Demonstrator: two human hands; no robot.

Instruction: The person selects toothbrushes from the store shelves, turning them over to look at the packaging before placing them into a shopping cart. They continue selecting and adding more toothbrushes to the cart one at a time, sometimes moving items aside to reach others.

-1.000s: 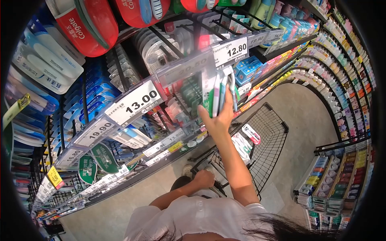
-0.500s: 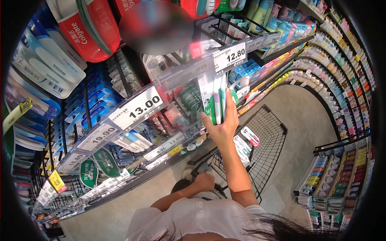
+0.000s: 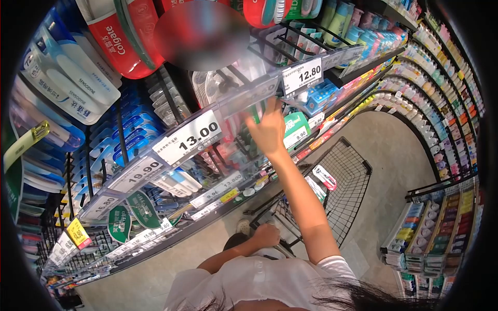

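Note:
My right hand (image 3: 267, 129) is raised at the hanging toothbrush display, its fingers bent at the clear price rail (image 3: 238, 103). A green and white package (image 3: 255, 111) shows blurred beside the thumb, partly behind the rail, and the hand appears closed on it. Lower down, my left hand (image 3: 267, 235) is closed in a fist over the handle end of a black wire shopping cart (image 3: 350, 181). Inside the cart lie a few packages, one of them red and white (image 3: 324, 177).
Price tags reading 13.00 (image 3: 188, 136) and 12.80 (image 3: 302, 76) sit on the rail. Large Colgate packs (image 3: 124, 44) hang at the upper left. A curved shelf of small goods (image 3: 441, 88) runs along the right, with a lower rack (image 3: 430, 233) below it.
My right hand has moved up and left, and the green and white package has gone from in front of the rail to partly behind it. The display has shifted slightly right. My left hand stays closed.

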